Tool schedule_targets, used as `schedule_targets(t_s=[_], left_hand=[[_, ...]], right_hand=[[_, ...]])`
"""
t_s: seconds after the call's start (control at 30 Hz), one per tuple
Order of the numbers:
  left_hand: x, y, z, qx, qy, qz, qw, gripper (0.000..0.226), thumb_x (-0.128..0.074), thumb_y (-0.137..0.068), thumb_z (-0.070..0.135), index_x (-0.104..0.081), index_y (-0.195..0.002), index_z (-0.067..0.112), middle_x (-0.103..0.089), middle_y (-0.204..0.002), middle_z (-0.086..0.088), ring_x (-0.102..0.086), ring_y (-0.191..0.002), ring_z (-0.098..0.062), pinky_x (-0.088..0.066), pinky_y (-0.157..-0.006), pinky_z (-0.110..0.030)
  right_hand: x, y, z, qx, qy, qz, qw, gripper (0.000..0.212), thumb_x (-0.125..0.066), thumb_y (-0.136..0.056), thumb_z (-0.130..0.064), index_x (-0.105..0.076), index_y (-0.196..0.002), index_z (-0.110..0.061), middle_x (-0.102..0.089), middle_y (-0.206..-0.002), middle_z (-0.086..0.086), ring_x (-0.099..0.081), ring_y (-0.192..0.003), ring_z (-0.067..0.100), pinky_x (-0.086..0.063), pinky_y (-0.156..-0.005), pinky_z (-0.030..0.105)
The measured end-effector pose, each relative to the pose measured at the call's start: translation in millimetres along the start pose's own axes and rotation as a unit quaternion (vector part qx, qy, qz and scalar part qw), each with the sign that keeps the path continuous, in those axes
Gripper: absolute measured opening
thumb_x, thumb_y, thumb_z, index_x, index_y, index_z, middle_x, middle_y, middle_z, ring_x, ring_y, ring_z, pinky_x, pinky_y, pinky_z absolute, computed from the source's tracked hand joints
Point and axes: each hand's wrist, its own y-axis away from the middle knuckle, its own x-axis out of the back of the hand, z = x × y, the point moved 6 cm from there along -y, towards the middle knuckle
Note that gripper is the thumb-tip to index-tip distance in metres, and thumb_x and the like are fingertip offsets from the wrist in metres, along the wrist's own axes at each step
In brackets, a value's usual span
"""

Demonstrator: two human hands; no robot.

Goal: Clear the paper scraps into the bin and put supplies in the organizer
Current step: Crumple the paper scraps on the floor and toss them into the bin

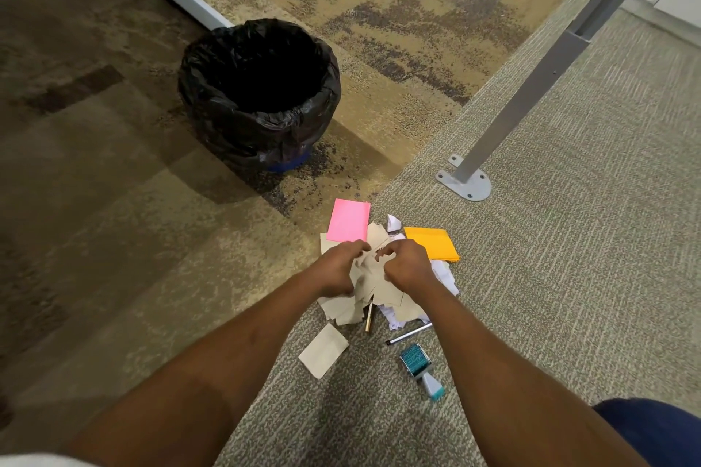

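Gathering beige paper scraps [370, 279] on carpet, left hand [338, 269] and right hand [407, 265] both clenched on them, bin [212, 106] beyond

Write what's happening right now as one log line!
step: gathering scraps | left hand and right hand: closed on paper scraps | bin: upright, beyond pile | pens, stamp: on carpet

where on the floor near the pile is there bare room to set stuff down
Bare carpet lies right of the orange pad, out past the post's base plate, and left of the loose beige scrap. It is crowded around both hands: scraps, pens, and the teal stamp.
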Motion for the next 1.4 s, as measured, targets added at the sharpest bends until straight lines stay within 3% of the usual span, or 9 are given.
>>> schedule_targets(t_s=[0.1, 0.3, 0.53, 0.83, 1.0, 1.07, 1.13, 1.23, 1.4], left_hand=[[1.1, -5.0, 7.0, 0.004, 0.034, -0.002, 0.999, 0.08, -0.079, -0.063, -0.005, -0.048, -0.135, 0.013, -0.055, -0.13, -0.009, -0.051, -0.12, -0.022, -0.043, -0.089, -0.023], [8.7, -14.6, 19.3, -0.001, 0.001, -0.011, 1.0, 0.046, -0.084, -0.064, 0.006, -0.07, -0.106, 0.017, -0.065, -0.114, -0.005, -0.056, -0.104, -0.017, -0.04, -0.079, -0.021], [37.2, -16.8, 12.9, 0.045, -0.045, 0.028, 0.998, 0.04, -0.087, -0.064, 0.015, -0.073, -0.102, 0.015, -0.07, -0.103, -0.002, -0.052, -0.083, -0.01, -0.035, -0.063, -0.017], [136.3, -9.5, 49.9, 0.027, -0.17, 0.11, 0.979, 0.035, -0.083, -0.069, 0.022, -0.07, -0.102, 0.021, -0.066, -0.105, -0.004, -0.059, -0.095, -0.023, -0.041, -0.066, -0.028], [233.4, 6.1, 89.2, 0.037, -0.185, 0.212, 0.959, 0.027, -0.083, -0.07, 0.022, -0.069, -0.093, 0.017, -0.066, -0.093, -0.002, -0.06, -0.085, -0.022, -0.053, -0.069, -0.035], [272.1, 11.0, 99.0, 0.045, -0.146, 0.229, 0.961, 0.026, -0.083, -0.071, 0.021, -0.071, -0.092, 0.012, -0.068, -0.09, -0.004, -0.062, -0.084, -0.022, -0.055, -0.073, -0.037], [308.4, 15.9, 104.4, 0.062, -0.08, 0.259, 0.961, 0.028, -0.084, -0.07, 0.019, -0.071, -0.093, 0.009, -0.067, -0.088, -0.005, -0.061, -0.083, -0.022, -0.052, -0.072, -0.033], [348.5, 18.9, 105.2, 0.084, -0.001, 0.305, 0.949, 0.041, -0.084, -0.068, 0.017, -0.069, -0.103, 0.004, -0.065, -0.092, -0.008, -0.061, -0.086, -0.024, -0.049, -0.071, -0.032], [390.9, 15.2, 83.3, 0.12, 0.057, 0.361, 0.923, 0.052, -0.084, -0.07, 0.022, -0.063, -0.114, 0.004, -0.065, -0.112, -0.013, -0.061, -0.1, -0.03, -0.053, -0.088, -0.041]], right_hand=[[3.7, 1.6, 4.7, -0.005, -0.003, -0.004, 1.0, 0.031, -0.062, -0.064, 0.008, -0.073, -0.087, -0.009, -0.071, -0.094, 0.015, -0.057, -0.065, 0.024, -0.033, -0.05, 0.021], [7.7, 6.1, 11.0, -0.017, -0.026, -0.028, 0.999, 0.035, -0.07, -0.063, 0.01, -0.073, -0.094, -0.005, -0.058, -0.08, 0.007, -0.048, -0.06, 0.017, -0.03, -0.045, 0.019], [24.5, -5.0, -3.5, 0.017, 0.065, -0.05, 0.996, 0.044, -0.079, -0.065, -0.004, -0.07, -0.107, -0.009, -0.066, -0.116, 0.011, -0.062, -0.1, 0.027, -0.044, -0.071, 0.026], [56.0, -8.8, -57.8, 0.103, 0.134, 0.055, 0.984, 0.041, -0.062, -0.071, 0.004, -0.068, -0.109, -0.01, -0.066, -0.115, 0.014, -0.058, -0.108, 0.033, -0.045, -0.081, 0.03], [99.1, -14.4, -121.8, 0.135, 0.045, 0.13, 0.981, 0.041, -0.072, -0.063, 0.0, -0.071, -0.102, -0.011, -0.071, -0.099, 0.014, -0.063, -0.088, 0.026, -0.042, -0.066, 0.027], [122.2, -15.7, -152.6, 0.139, -0.026, 0.157, 0.978, 0.038, -0.079, -0.061, -0.004, -0.073, -0.097, -0.011, -0.071, -0.09, 0.011, -0.058, -0.075, 0.019, -0.039, -0.063, 0.027], [142.5, -17.7, -183.6, 0.144, -0.097, 0.174, 0.969, 0.035, -0.08, -0.059, -0.002, -0.073, -0.092, -0.011, -0.069, -0.082, 0.009, -0.059, -0.07, 0.019, -0.048, -0.061, 0.033], [161.6, -29.2, -221.8, 0.133, -0.163, 0.174, 0.962, 0.042, -0.081, -0.061, 0.0, -0.069, -0.101, -0.007, -0.07, -0.095, 0.013, -0.065, -0.081, 0.024, -0.056, -0.071, 0.038], [177.8, -59.6, -268.6, 0.113, -0.233, 0.156, 0.953, 0.049, -0.079, -0.065, 0.003, -0.064, -0.111, -0.005, -0.066, -0.105, 0.015, -0.064, -0.092, 0.031, -0.057, -0.081, 0.051]])
